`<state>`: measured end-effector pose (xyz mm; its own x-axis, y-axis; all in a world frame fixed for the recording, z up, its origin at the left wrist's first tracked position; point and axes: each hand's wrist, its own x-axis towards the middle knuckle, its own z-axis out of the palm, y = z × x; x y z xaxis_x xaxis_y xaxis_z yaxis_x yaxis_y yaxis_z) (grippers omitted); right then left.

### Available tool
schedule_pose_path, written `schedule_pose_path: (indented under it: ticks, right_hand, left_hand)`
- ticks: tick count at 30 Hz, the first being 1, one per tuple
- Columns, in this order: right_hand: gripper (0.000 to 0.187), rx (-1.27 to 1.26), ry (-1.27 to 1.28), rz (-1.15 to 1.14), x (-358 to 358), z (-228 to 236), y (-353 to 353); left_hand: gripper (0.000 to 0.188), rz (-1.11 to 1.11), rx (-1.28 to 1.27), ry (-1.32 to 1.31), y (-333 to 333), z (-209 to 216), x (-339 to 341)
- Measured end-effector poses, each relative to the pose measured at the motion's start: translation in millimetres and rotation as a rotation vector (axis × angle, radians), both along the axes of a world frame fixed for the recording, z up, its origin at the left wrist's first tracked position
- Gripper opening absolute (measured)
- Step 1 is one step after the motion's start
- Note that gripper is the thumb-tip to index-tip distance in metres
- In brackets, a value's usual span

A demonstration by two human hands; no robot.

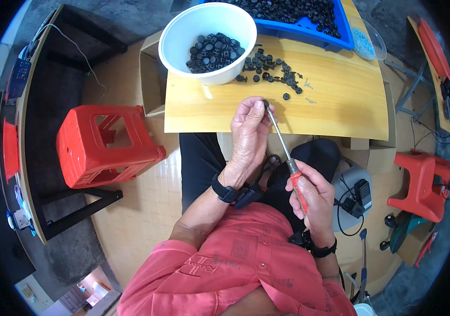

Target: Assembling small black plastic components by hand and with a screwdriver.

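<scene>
Pinching small black part (266, 104): left hand (251, 122), farther forward | right hand (313, 196), nearer, curled round red-handled screwdriver (291, 163)

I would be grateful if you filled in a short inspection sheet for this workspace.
Surface: yellow wooden table, bare along its near edge.
Job's things: screwdriver, its tip at a small black part; white bowl and blue tray both hold black pieces.
Clutter: loose black pieces and a few tiny pale pieces lie on the table.
Hands: left hand pinches the black part; right hand grips the screwdriver's red handle.
Cables: pale cable hangs at left; black cable loops at right; none seen on the table.
Surroundings: left red stool, right red stool.
</scene>
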<state>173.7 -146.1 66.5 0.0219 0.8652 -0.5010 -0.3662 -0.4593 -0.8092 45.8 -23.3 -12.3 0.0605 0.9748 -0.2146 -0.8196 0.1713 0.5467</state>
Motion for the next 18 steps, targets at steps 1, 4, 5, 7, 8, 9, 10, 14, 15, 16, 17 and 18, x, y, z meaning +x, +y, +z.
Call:
schedule_pose_path:
  ticks: [1,4,5,7,8,9,10,14,15,16,17,18]
  right_hand:
    - [0.035,-0.002,0.000,-0.002,0.1,0.1,0.2]
    - [0.035,-0.014,0.028,-0.009,0.5,2.1,1.3]
    - [0.035,-0.016,0.014,-0.001,1.5,2.8,0.9]
    - [0.035,-0.020,0.002,0.009,4.5,3.7,0.9]
    - [0.035,-0.008,-0.018,0.024,6.5,3.7,1.4]
    - [0.035,0.002,-0.037,0.038,8.1,3.7,1.0]
    - [0.035,-0.003,-0.036,0.036,10.0,4.1,1.5]
    - [0.035,0.001,-0.090,0.065,10.4,8.8,3.2]
    - [0.035,-0.009,-0.078,0.047,9.4,9.6,3.5]
    - [0.035,-0.008,-0.074,0.045,7.8,10.1,3.5]
    - [0.035,-0.021,-0.050,0.018,5.7,10.6,3.5]
    - [0.035,-0.033,-0.030,-0.010,3.4,11.1,3.5]
  left_hand:
    - [0.019,-0.002,-0.002,0.000,0.6,-1.3,-0.2]
    - [0.012,-0.015,0.025,-0.015,1.1,-2.4,-1.3]
    - [0.011,-0.012,0.026,-0.021,0.2,-2.3,-1.1]
    - [0.011,-0.007,0.023,-0.026,-0.5,-1.6,-0.8]
    - [0.010,-0.010,0.034,-0.027,0.3,-1.4,-0.5]
    - [0.009,-0.015,0.043,-0.027,0.1,-1.7,-0.6]
    - [0.009,-0.017,0.038,-0.027,0.1,-2.4,-1.6]
    - [0.007,-0.025,0.090,0.027,-0.1,-6.3,-2.0]
    - [0.007,0.001,0.113,0.049,-0.2,-5.9,-0.1]
    - [0.007,-0.002,0.114,0.053,-0.7,-4.5,1.8]
    - [0.006,0.019,0.116,0.079,-1.2,-2.0,3.9]
    - [0.005,0.039,0.119,0.101,-1.5,-0.6,4.7]
